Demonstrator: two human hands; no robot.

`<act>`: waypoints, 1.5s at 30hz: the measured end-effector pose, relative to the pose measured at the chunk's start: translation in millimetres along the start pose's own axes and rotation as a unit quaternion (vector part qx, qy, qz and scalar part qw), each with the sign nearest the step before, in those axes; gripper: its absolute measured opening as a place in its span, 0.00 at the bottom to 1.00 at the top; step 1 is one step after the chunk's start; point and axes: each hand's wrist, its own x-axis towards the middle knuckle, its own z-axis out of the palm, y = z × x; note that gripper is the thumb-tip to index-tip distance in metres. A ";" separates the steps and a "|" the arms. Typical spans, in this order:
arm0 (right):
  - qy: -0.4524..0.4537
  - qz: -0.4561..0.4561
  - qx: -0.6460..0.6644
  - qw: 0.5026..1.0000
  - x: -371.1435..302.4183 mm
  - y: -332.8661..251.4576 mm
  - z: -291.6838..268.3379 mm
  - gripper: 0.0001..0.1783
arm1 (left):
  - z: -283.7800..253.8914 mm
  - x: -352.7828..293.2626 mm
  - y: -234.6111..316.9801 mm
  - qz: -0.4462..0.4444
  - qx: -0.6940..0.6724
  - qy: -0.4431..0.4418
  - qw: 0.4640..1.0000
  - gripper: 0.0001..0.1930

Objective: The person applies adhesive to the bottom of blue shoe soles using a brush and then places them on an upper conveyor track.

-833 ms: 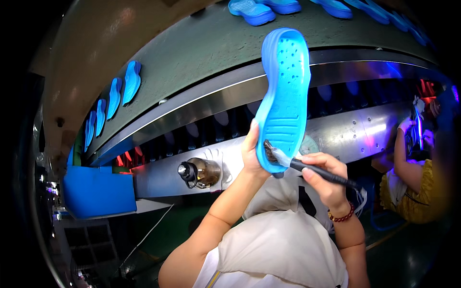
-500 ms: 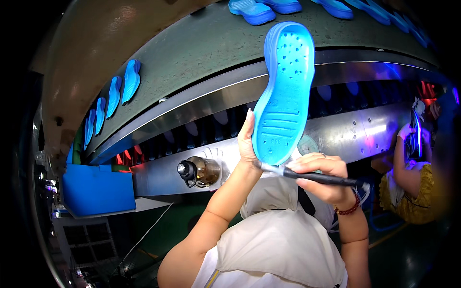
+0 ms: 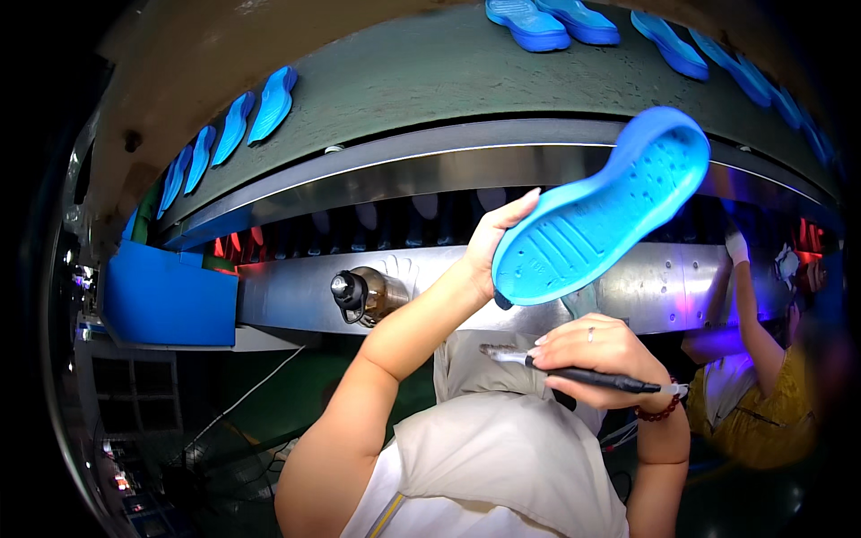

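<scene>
A bright blue shoe sole (image 3: pixel 587 233) with holes at one end and raised bars at the other is gripped at its nearer end by my left hand (image 3: pixel 495 235). Its holed end points up and to the right. A small dark patch shows on its near edge; I cannot make out what it is. Below the sole, my right hand (image 3: pixel 603 357) pinches a slim black-handled tool (image 3: pixel 599 380) with a pale metal-looking tip and a light cord at its rear. The tip is apart from the sole and points left.
Several blue soles (image 3: pixel 273 103) lie on the dark green conveyor belt (image 3: pixel 386 81) beyond a metal rail. A bottle with a black lid (image 3: pixel 366 296) stands on the metal ledge (image 3: pixel 291 291). A blue box (image 3: pixel 166 296) is at left; a co-worker in yellow (image 3: pixel 762 403) is at right.
The sole has tipped over to the right and no longer stands upright. The tool's tip has come away from the sole's near end. The whole view has shifted somewhat.
</scene>
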 end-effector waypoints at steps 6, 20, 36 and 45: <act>-0.004 0.074 -0.016 0.997 -22.8 19.0 -21.9 0.09 | 23.8 4.4 -4.4 -0.149 0.242 0.154 0.946 0.23; -0.054 0.093 -0.100 0.989 -47.4 22.2 -66.4 0.09 | 27.7 4.4 -14.3 -0.245 0.388 0.179 0.870 0.32; 0.438 0.294 0.050 0.848 -81.1 106.8 -28.6 0.07 | -30.5 -1.4 -38.3 -0.166 0.080 0.207 0.961 0.28; 0.487 0.115 0.345 0.794 -125.9 92.8 -7.8 0.14 | -60.8 -43.0 -24.3 -0.085 0.173 0.229 0.954 0.30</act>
